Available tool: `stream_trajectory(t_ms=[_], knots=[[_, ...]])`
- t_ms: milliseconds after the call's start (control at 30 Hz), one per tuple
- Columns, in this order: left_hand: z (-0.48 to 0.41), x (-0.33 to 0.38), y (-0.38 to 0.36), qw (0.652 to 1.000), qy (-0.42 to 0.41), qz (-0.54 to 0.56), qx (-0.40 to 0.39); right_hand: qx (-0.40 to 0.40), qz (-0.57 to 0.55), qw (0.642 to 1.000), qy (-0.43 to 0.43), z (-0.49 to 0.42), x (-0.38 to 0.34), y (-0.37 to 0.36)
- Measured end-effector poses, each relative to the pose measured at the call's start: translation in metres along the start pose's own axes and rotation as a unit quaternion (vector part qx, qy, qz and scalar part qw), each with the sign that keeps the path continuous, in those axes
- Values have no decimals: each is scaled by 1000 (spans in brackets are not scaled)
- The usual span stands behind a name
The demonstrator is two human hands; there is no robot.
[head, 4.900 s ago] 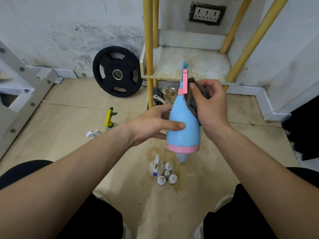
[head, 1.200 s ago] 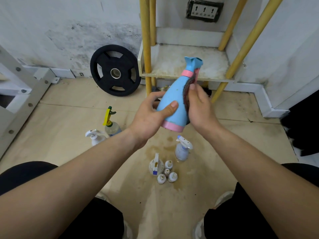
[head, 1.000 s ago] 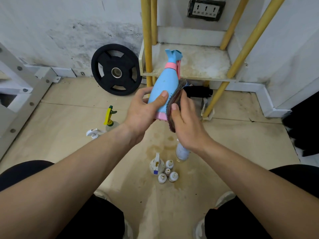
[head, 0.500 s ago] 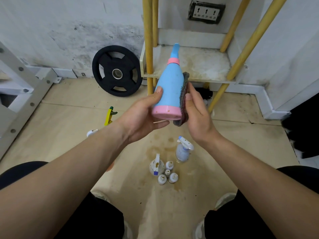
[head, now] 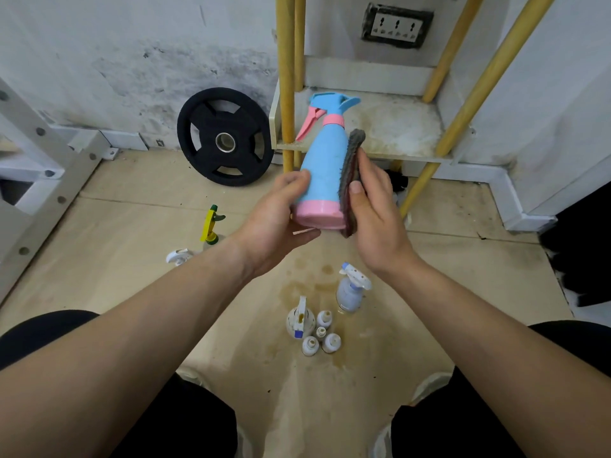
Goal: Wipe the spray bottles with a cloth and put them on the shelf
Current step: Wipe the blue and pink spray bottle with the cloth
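My left hand (head: 281,223) grips the pink base of a blue spray bottle (head: 325,166), which is tilted with its blue head and pink trigger pointing up toward the shelf. My right hand (head: 375,213) presses a dark grey cloth (head: 350,173) flat against the bottle's right side. Behind the bottle is the low white shelf board (head: 396,130) with yellow posts. On the floor stand a pale blue spray bottle (head: 350,289), a white spray bottle (head: 301,320) with several small white bottles (head: 322,337), a yellow-trigger bottle (head: 211,226) and a white sprayer (head: 178,256).
A black weight plate (head: 226,137) leans on the wall left of the shelf. A white metal frame (head: 36,166) stands at the far left. A wall socket (head: 396,28) sits above the shelf. My knees and shoes frame the wooden floor (head: 132,233).
The bottle has turned in my left hand, so its spray head and pink trigger now show side-on to the left. My right hand has kept the cloth against its right side.
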State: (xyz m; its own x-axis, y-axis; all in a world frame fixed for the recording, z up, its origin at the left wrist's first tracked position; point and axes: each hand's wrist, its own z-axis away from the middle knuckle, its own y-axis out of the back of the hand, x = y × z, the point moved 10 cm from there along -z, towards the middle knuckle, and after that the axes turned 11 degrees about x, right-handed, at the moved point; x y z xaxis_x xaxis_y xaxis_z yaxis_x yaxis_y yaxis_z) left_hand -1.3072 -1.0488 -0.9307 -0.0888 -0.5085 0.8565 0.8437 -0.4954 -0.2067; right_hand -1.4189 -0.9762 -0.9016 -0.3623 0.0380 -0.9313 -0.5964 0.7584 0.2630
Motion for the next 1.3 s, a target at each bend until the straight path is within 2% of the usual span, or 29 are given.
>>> stream_trajectory(t_ms=[67, 100, 133, 233, 333, 400, 433, 533, 600, 667, 700, 767, 833, 867, 933, 1000, 1067, 1167, 1233, 1300], knots=[[2, -2, 0, 1000, -10, -14, -1, 3, -70, 995, -77, -3, 13, -1], [3, -3, 0, 1000, -17, -19, 1, 6, -70, 994, -81, -4, 15, 0], [3, -3, 0, 999, -26, -26, 3, 3, -40, 997, -59, -4, 9, 2], [5, 0, -2, 998, -49, -38, 2, -29, 98, 992, 79, 0, -20, 0], [5, 6, 0, 997, -68, -25, 16, -44, 122, 982, 136, 1, -24, -3], [5, 10, 2, 996, -81, -25, 27, -34, 65, 994, 82, -4, -14, -1], [4, 12, 2, 996, -83, -24, 28, -33, 8, 999, 21, -6, -6, 0], [4, 13, 4, 996, -81, -18, 26, -32, -159, 972, -168, -3, 20, -7], [4, 12, 5, 996, -77, -22, 26, -22, -166, 966, -199, -3, 26, -7], [4, 8, 4, 997, -71, -35, 24, -20, -78, 988, -129, -4, 16, -3], [4, 6, 3, 996, -69, -43, 22, -31, 9, 998, -53, -4, 3, -2], [4, 3, 0, 997, -64, -41, 18, -31, 146, 984, 97, -1, -24, -2], [4, 4, 0, 997, -62, -30, 21, -24, 144, 979, 145, 1, -29, -2], [3, 6, 1, 997, -62, -24, 26, -25, 114, 985, 127, 0, -24, -3], [1, 11, 5, 998, -57, 1, 37, -23, -15, 1000, -1, -2, -5, -2], [-1, 17, 8, 998, -54, 23, 37, -16, -141, 975, -173, 6, 23, -7], [-2, 18, 9, 998, -56, 19, 32, -22, -166, 962, -217, 12, 30, -11], [0, 16, 7, 997, -76, -12, 30, -23, -110, 985, -134, 8, 21, -8], [2, 16, 5, 990, -118, -69, 32, -21, -11, 999, -45, 4, 7, -3], [6, 19, 2, 977, -166, -128, 42, -13, 57, 998, 31, 1, -6, -1]])
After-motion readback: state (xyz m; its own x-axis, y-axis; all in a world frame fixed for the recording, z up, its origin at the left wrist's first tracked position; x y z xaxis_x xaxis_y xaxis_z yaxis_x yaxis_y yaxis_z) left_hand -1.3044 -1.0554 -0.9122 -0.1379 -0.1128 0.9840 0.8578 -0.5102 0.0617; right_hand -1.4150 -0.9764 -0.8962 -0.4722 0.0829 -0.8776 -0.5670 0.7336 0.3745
